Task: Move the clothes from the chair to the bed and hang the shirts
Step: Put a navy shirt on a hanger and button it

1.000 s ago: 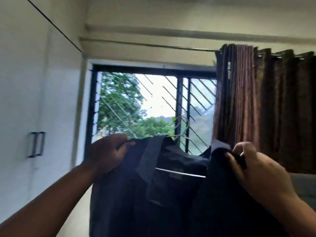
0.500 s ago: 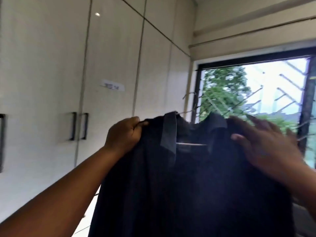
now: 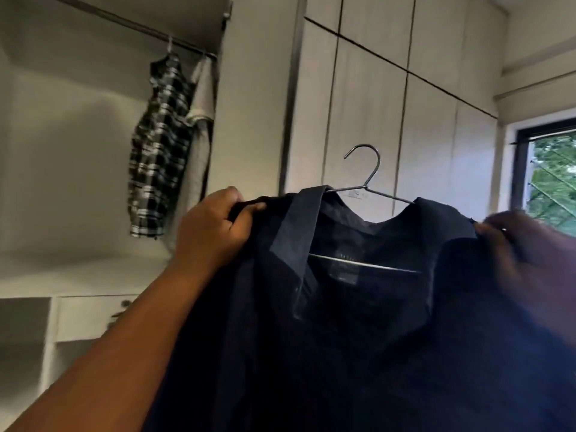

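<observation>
While the dark shirt hangs on a wire hanger held up before the closed wardrobe doors, the left hand pinches its left shoulder with curled fingers. The right hand is blurred at the other shoulder; its grip cannot be told. Left, a plaid shirt hangs from the open wardrobe's rail.
</observation>
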Tool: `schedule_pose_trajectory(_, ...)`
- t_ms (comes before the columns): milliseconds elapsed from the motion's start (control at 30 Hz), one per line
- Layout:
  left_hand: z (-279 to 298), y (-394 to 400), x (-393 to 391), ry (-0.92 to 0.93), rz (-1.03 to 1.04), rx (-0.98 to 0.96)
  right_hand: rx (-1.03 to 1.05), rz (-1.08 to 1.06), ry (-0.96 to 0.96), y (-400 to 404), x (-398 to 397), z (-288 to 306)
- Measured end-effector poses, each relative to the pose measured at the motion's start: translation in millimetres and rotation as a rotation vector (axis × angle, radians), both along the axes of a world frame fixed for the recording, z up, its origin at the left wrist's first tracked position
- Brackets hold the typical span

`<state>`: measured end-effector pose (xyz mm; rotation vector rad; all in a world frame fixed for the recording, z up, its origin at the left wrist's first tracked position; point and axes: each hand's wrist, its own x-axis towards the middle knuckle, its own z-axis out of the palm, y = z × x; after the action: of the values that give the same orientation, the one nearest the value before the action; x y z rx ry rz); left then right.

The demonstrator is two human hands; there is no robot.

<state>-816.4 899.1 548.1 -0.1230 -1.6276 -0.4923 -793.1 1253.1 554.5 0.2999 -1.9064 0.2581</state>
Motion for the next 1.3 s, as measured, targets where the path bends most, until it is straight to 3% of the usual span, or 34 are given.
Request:
schedule_pose_trajectory(167, 19, -123, 52, 0.055, 0.156, 0.019, -0.027, 0.083, 0.016, -129, 26, 26)
schedule_pose_trajectory(400, 57, -294, 80, -0.178, 0.231, 0.041, 0.185, 0.280, -0.077, -247, 28, 104)
schedule_pose_trajectory(467, 74, -309, 93, -0.184, 0.290, 0.054, 0.227, 0.303, -0.124, -277, 23, 121)
schedule_pose_trajectory(633, 131, -349, 94, -0.313, 0.478, 0.091, 0.201, 0.227, 0.059, -354, -16, 164)
schedule_pose_trajectory(733, 168, -374, 84, -0.292, 0.580, 0.088, 0.177, 0.197, 0.097, -394, -55, 200)
schedule_pose_trajectory(933, 208, -411, 70, -0.169, 0.729, -0.074, 0.064, 0.237, 0.177, -437, -101, 259)
schedule_pose_trajectory(1100, 221, -446, 46, -0.229, 0.876, -0.278, 0.026, 0.224, 0.220, -476, -148, 298)
schedule_pose_trajectory(1300, 252, -509, 17, -0.242, 1.050, -0.363, -0.046, 0.167, 0.350, -511, -181, 337)
